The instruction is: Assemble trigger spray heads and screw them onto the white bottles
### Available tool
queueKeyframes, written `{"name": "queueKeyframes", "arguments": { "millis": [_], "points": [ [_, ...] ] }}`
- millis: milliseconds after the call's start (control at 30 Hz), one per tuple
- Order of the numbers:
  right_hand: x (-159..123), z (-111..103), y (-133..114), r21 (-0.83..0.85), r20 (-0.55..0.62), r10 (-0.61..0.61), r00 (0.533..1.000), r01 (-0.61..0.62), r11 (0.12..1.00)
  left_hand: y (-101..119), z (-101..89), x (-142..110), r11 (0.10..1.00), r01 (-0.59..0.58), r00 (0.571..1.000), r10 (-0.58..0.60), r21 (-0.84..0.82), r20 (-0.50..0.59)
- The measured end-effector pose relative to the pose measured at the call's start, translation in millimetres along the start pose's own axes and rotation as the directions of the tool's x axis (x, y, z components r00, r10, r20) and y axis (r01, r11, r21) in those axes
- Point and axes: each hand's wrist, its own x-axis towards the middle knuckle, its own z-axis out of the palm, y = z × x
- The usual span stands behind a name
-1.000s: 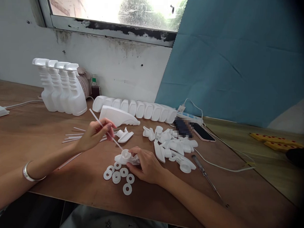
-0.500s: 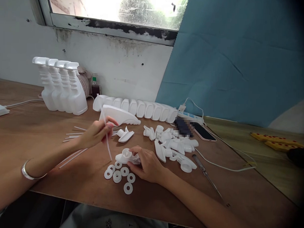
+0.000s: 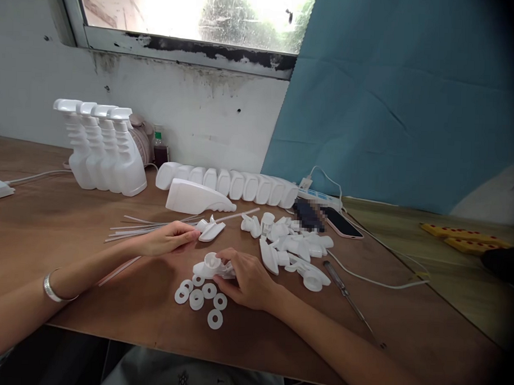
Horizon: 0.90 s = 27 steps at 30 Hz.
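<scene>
My left hand is closed, pinching a thin translucent plastic tube that points to the right and passes behind a loose white trigger spray head. Its fingertips are right beside that spray head; whether they touch it I cannot tell. My right hand grips another white trigger spray head low over the table, the round collar opening facing up. Several flat white ring washers lie just in front of it. More tubes lie behind and under my left forearm.
A pile of white spray heads lies right of centre, with a screwdriver beside it. White bottles lie in a row, one bottle in front; several stand upright at left. A phone and power strip sit at back right.
My left hand has lowered and turned, swinging the tube from upright to nearly level, pointing right. My right hand keeps its hold on the spray head. The view has shifted slightly.
</scene>
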Motion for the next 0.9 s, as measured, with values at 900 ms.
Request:
{"name": "queueKeyframes", "arguments": {
  "millis": [900],
  "points": [
    [-0.1, 0.8, 0.2, -0.017, -0.009, 0.000, 1.000, 0.000, 1.000, 34.8, 9.9, 21.1, 0.962, -0.239, 0.854, 0.272, 0.129, -0.445]
  ]
}}
